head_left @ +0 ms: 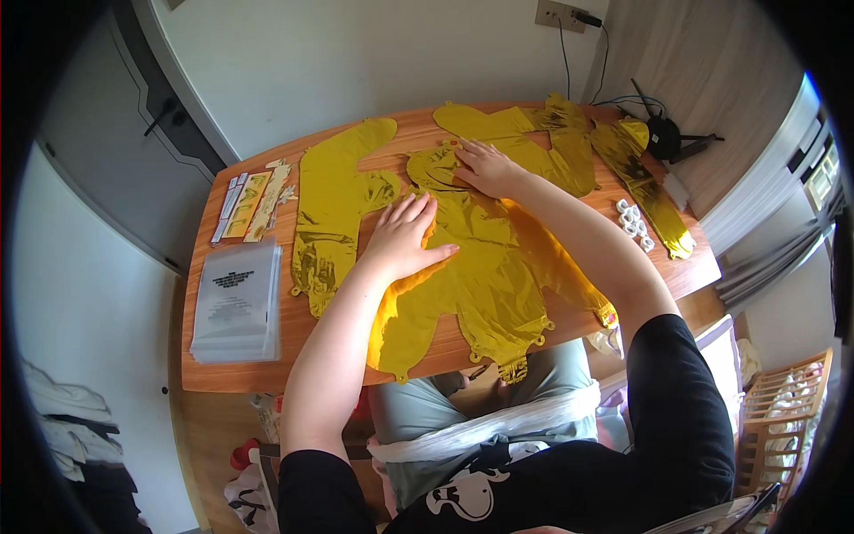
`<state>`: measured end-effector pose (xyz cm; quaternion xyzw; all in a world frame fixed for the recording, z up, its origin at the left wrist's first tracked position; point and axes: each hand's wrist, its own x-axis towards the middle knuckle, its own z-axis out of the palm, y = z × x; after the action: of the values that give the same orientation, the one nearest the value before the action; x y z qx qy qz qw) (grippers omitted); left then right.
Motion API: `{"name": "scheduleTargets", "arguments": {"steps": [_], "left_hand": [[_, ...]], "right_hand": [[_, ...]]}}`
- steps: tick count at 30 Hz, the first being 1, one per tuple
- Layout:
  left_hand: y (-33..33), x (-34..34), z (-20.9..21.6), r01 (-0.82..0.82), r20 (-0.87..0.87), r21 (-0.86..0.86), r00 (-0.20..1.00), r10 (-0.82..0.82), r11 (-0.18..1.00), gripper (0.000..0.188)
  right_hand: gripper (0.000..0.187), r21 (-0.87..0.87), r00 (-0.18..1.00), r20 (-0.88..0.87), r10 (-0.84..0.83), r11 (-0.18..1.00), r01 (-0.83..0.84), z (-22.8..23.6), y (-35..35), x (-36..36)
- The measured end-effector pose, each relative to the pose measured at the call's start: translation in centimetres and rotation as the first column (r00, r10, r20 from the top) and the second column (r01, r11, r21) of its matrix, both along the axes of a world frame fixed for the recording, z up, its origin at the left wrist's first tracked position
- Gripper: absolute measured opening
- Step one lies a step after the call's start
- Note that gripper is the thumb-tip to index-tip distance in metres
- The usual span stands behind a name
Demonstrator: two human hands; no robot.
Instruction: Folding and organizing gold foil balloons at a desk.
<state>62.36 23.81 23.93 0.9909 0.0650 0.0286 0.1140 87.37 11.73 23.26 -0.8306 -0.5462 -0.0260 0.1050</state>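
Central gold foil piece (476, 267) lies flattened on the wooden table (672, 274); left hand (405, 238) rests palm-down on its left side, right hand (485, 167) on its far end, fingers of both extended, grasping nothing. Left of this foil: second gold piece (327, 196), then stacked clear bags (233, 311); right: small white rings (630, 216).
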Motion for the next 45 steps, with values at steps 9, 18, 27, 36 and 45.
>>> {"name": "scheduleTargets", "arguments": {"steps": [9,18,27,36,45], "left_hand": [[0.1,-0.2,-0.1,0.004,0.018,-0.013,1.000,-0.004,1.000,0.098],[0.3,-0.2,-0.3,0.018,0.053,-0.028,0.998,-0.016,0.999,0.104],[0.3,-0.2,-0.1,0.005,0.057,-0.021,0.998,-0.004,1.000,0.101],[0.3,-0.1,-0.4,-0.002,0.023,-0.001,1.000,0.002,1.000,0.105],[0.5,-0.2,-0.3,0.019,0.030,-0.014,0.999,-0.019,1.000,0.105]], "right_hand": [[0.071,-0.115,0.999,0.005,-0.050,0.992,0.050,0.4,-0.3,-1.1],[0.079,-0.183,0.996,0.063,-0.059,0.981,0.069,0.5,0.0,-1.3],[0.089,-0.216,0.995,0.029,-0.090,0.972,0.095,1.6,-0.1,-1.4],[0.062,0.251,0.970,-0.204,-0.131,0.951,0.181,4.7,-8.6,-2.4],[0.062,-0.090,0.891,-0.133,-0.434,0.901,0.425,5.3,-25.3,-11.7]]}}
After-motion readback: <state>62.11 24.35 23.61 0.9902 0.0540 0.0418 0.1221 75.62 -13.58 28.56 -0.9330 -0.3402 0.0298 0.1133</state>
